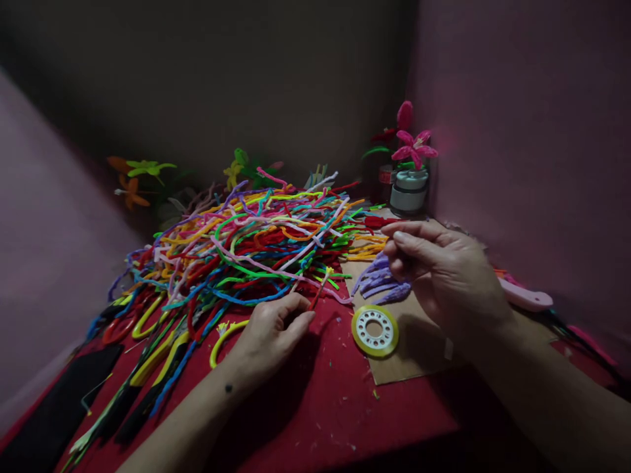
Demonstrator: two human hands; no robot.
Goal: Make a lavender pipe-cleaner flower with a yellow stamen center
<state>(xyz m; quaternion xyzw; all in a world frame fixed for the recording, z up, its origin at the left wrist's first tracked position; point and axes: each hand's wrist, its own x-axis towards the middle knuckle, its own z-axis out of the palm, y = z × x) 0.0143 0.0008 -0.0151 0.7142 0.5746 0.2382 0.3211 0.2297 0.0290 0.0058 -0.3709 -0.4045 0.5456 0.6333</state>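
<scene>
My left hand [280,325] pinches a thin stem [315,299] that is dark red low down and pale above, with a small yellow tip. My right hand [438,269] is raised over the cardboard, thumb and index finger pressed together; whatever lies between them is too small to make out. Below and left of it, a yellow tape roll [374,332] with a white core lies on the cardboard's edge. Purple fuzzy strips [382,279] rest beside my right hand's fingers, and orange ones [365,248] lie behind them.
A large tangled pile of colourful pipe cleaners [256,236] covers the middle. Yellow-handled pliers [160,361] and a black case [64,401] lie left on the red tablecloth [335,407]. A pot [409,190] with pink flowers stands behind; a pink-handled tool [525,295] lies right.
</scene>
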